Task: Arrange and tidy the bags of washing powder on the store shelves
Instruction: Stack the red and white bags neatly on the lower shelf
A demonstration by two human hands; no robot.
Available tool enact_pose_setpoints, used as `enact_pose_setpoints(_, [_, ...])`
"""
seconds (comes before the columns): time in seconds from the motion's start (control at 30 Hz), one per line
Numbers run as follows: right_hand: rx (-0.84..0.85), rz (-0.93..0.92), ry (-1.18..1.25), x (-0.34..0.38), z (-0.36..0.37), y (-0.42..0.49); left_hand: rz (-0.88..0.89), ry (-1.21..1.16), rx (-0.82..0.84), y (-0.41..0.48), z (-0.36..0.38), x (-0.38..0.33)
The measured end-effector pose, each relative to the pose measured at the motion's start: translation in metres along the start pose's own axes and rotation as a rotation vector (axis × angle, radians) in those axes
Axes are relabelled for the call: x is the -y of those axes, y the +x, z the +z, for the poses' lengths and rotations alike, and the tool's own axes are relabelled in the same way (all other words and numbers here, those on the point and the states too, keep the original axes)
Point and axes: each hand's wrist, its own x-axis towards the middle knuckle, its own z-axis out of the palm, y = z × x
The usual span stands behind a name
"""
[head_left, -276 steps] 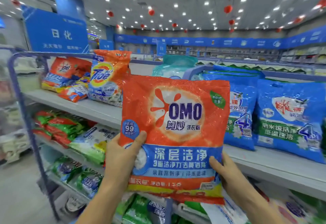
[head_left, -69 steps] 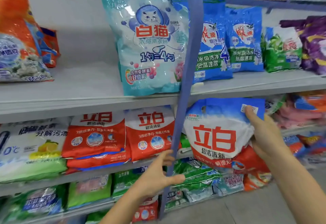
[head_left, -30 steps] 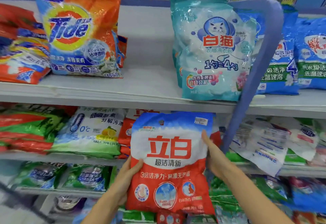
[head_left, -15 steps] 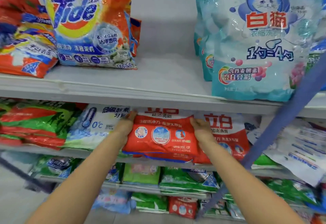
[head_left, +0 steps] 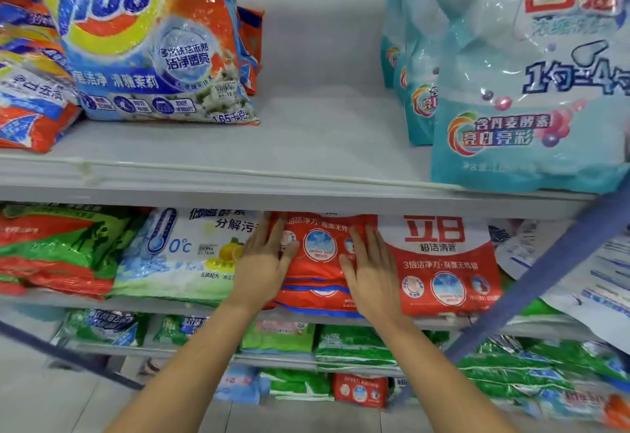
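Two bare hands lie flat on a red washing powder bag [head_left: 318, 255]. The left hand [head_left: 264, 263] presses on the bag's left side with its fingers straight. The right hand [head_left: 370, 272] presses on the bag's right side, and its fingers are straight too. No finger curls round the bag, so both hands are open and only push on it. The red bag lies flat on top of a small pile of red bags [head_left: 317, 299] on the middle shelf [head_left: 153, 306], just under the top shelf [head_left: 306, 146]. The bag's far end is hidden behind the top shelf's front edge. Just beside it on the right lies another red and white bag [head_left: 443, 272]. Just beside it on the left lies a white and green bag [head_left: 180, 255] with a thermometer drawn on it. Further left are green and red bags [head_left: 58, 245]. On the top shelf an orange Tide bag [head_left: 150, 40] stands on the left and pale blue bags [head_left: 531, 91] stand on the right, well apart. A blue post [head_left: 545, 269] slants across the right side. Green bags [head_left: 354, 344] lie on the shelf below.
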Motion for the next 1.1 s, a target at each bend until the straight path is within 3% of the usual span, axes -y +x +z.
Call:
enact_pose_setpoints(0.17, [0.09,-0.016,-0.008,0.001,-0.018,-0.005,-0.072,0.082,0.01,-0.001,0.002,-0.005])
enact_pose_setpoints(0.3, [-0.002,-0.048,0.257,-0.024,-0.059,-0.055,-0.047,0.059,-0.182,-0.027,-0.003,-0.028])
enact_pose_setpoints(0.4, [-0.133,-0.012,0.252,-0.067,-0.088,-0.102,0.003,-0.126,-0.279,-0.058,0.003,-0.048])
enact_pose_setpoints(0.5, [-0.217,0.164,0.209,-0.12,-0.122,-0.134,-0.015,-0.336,-0.273,-0.08,0.013,-0.068])
enact_pose_setpoints(0.63, [-0.307,0.337,0.058,-0.198,-0.173,-0.141,-0.252,-0.78,-0.173,-0.099,0.024,-0.092])
enact_pose_setpoints(0.7, [-0.331,0.374,-0.088,-0.241,-0.198,-0.132,-0.289,-0.851,-0.159,-0.107,0.027,-0.1])
enact_pose_setpoints(0.83, [-0.119,0.218,-0.43,-0.312,-0.217,-0.114,-0.36,-0.875,-0.144,-0.119,0.029,-0.115])
enact_pose_setpoints(0.97, [0.133,0.148,-0.48,-0.33,-0.207,-0.099,-0.396,-0.883,-0.148,-0.13,0.03,-0.134])
enact_pose_setpoints(1.03, [0.113,0.045,-0.427,-0.338,-0.203,-0.089,-0.408,-0.904,-0.146,-0.135,0.031,-0.144])
enact_pose_setpoints(1.1, [-0.011,-0.031,-0.383,-0.341,-0.201,-0.081,-0.423,-0.925,-0.159,-0.138,0.031,-0.153])
